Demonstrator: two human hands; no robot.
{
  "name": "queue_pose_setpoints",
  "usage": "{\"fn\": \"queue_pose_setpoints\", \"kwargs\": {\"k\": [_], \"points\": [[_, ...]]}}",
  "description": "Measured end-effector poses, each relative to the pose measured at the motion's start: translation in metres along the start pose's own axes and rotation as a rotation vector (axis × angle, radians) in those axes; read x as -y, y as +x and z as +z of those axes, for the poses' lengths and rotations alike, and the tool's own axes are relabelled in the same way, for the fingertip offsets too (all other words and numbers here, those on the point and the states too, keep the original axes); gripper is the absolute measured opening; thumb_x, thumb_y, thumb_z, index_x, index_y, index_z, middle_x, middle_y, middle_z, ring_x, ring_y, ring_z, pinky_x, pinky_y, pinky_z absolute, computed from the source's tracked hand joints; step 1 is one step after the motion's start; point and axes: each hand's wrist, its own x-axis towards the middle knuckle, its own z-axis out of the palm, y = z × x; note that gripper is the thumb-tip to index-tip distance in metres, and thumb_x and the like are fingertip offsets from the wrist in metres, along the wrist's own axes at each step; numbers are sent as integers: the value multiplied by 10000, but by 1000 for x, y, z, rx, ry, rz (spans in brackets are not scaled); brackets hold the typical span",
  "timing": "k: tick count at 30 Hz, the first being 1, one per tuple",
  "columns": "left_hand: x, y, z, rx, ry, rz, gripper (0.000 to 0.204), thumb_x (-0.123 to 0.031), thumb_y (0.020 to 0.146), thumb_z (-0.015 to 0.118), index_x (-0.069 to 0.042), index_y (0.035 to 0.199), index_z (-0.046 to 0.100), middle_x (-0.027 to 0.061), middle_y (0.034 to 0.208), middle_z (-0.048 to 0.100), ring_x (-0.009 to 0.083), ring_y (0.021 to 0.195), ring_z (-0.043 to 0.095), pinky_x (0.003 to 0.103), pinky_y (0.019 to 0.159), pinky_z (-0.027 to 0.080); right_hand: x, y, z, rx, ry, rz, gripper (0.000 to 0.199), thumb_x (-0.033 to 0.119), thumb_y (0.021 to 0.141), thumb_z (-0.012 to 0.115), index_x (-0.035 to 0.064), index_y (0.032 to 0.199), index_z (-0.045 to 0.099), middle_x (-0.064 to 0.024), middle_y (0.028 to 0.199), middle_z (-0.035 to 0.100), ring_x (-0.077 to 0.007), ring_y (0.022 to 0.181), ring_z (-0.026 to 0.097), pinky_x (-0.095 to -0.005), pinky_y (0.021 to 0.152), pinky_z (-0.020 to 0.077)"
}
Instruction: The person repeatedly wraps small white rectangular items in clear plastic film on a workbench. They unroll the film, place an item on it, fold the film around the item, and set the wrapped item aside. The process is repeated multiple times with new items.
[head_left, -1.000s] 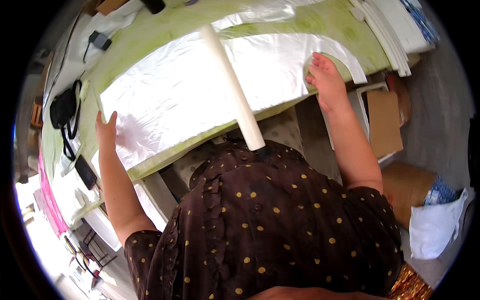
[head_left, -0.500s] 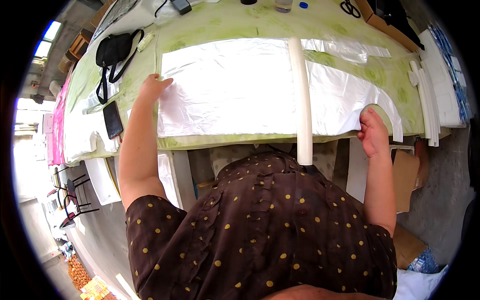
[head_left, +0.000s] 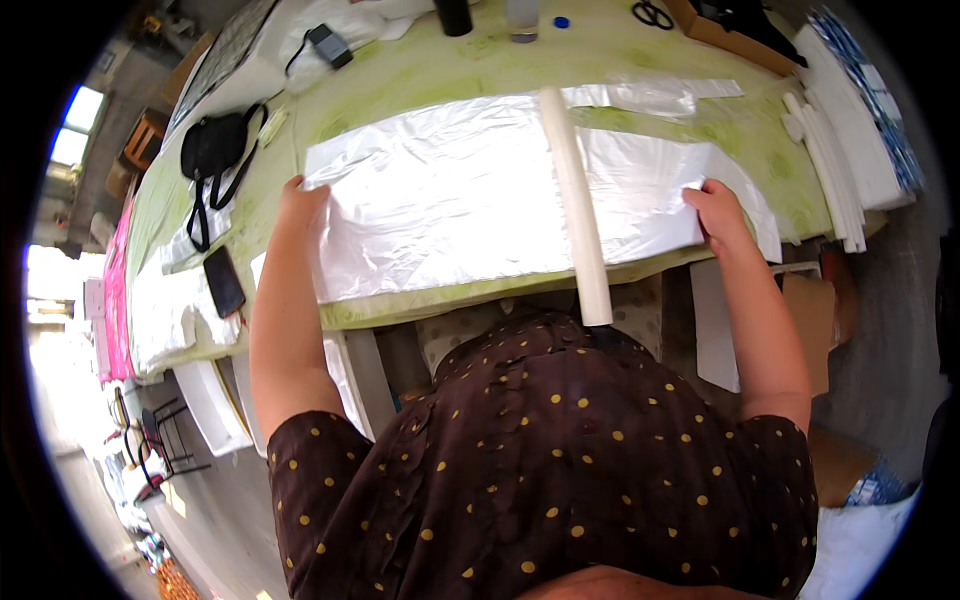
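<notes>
A pale tube (head_left: 575, 205) is seemingly weighting the silvery sheet (head_left: 440, 200), the right hand (head_left: 721, 213) pinching its right side, the left hand (head_left: 300, 205), grip unclear, at its left.

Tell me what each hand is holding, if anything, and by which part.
The right hand pinches the silvery sheet by an edge toward its right end. The left hand is at its left edge; whether it grips cannot be told.

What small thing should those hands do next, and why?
Perhaps the right hand should gently draw the silvery sheet outward while the left hand steadies its left end. The sheet looks creased, its edge by the right hand seems lifted, and a white tube lies across it, so a slow pull would be less likely to shift the tube.
</notes>
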Motion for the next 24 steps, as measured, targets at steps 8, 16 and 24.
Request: {"fn": "queue_pose_setpoints", "kwargs": {"k": [8, 16, 24], "points": [[17, 16, -4, -148, 8, 63, 885, -253, 743, 812, -34, 1512, 432, 268, 1359, 612, 386, 1242, 616, 429, 1055, 486, 23, 29, 24, -113, -75, -31, 202, 97, 793, 744, -26, 937, 671, -80, 847, 682, -184, 715, 621, -344, 641, 505], [-57, -71, 3, -421, 396, 405, 796, -277, 804, 819, -53, 1484, 471, 228, 1408, 572, 386, 1326, 525, 450, 1108, 422, 36, 19, 2, -206, -219, -29, 571, 257, 821, 781, 0, 1300, 604, -115, 1162, 692, -258, 847, 686, -364, 732, 558], [-123, -209, 87, 151, 145, 928, 536, -288, 840, 792, -135, 1331, 641, 137, 1458, 525, 358, 1378, 455, 527, 1145, 342, -16, 82, -124, -684, -244, -38, 594, 326, 833, 731, 8, 1322, 619, -243, 1306, 643, -387, 1162, 641, -435, 1005, 501]]}}
